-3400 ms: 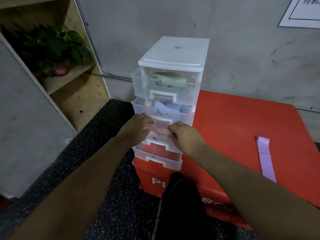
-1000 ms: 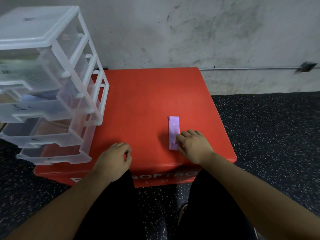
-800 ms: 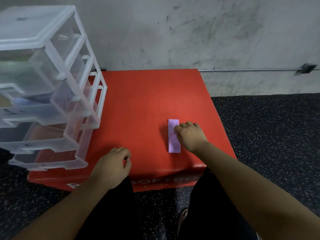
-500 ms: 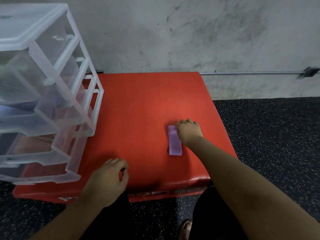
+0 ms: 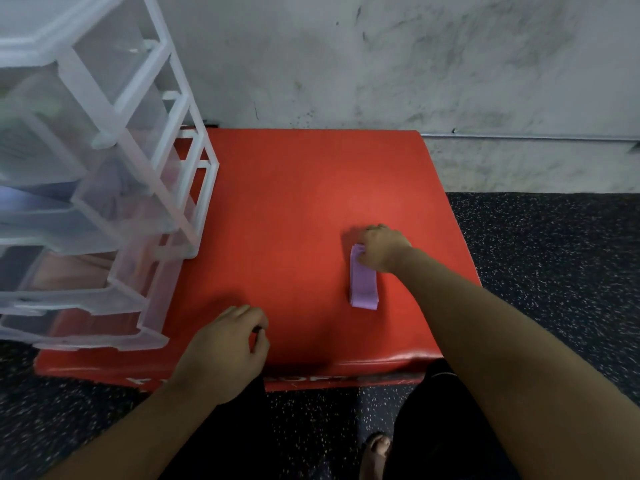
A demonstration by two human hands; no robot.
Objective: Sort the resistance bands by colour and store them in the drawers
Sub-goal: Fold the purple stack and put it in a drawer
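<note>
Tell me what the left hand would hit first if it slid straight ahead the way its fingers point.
The left hand points up and slightly right over bare red box. Nothing lies ahead except the wall behind, though depth is unclear.

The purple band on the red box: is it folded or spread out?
Folded: the purple band lies short, layered at its near end, right hand on its far end.

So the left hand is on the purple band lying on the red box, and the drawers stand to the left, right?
Not quite: the head view shows the right hand on the purple band. It does lie on the red box, with the drawers to the left.
</note>
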